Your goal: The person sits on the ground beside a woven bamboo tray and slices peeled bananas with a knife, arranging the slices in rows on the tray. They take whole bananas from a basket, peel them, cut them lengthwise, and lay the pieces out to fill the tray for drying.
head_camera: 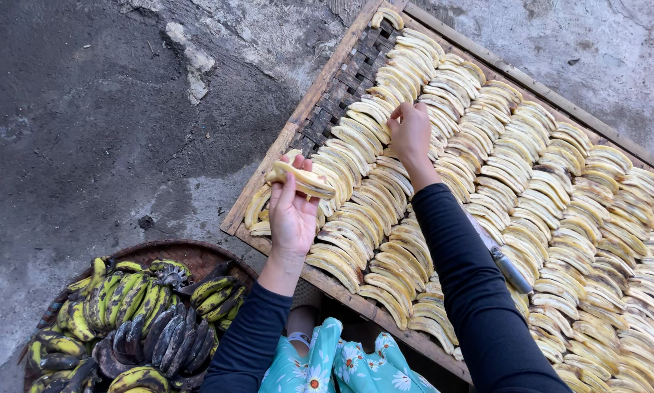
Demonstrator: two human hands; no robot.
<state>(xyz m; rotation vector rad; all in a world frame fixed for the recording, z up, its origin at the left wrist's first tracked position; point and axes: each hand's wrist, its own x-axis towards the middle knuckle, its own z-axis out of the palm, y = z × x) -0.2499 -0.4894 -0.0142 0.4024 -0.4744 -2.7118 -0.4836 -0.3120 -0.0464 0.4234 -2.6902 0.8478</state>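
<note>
My left hand [292, 211] is palm up over the near left corner of a wooden-framed woven rack [318, 84] and holds a few peeled banana slices [303, 179]. My right hand [411, 132] reaches farther out and presses its fingers down on the rows of pale yellow banana slices [560, 182] that cover most of the rack. Only a narrow strip of bare weave shows along the rack's left side. Both arms wear dark long sleeves.
A round woven basket [189, 252] at the lower left holds several bunches of unpeeled green and black-spotted bananas [134, 306]. A knife [507, 268] lies on the slices beside my right forearm. Rough grey concrete ground [87, 124] surrounds everything. Floral turquoise cloth [341, 364] shows at the bottom.
</note>
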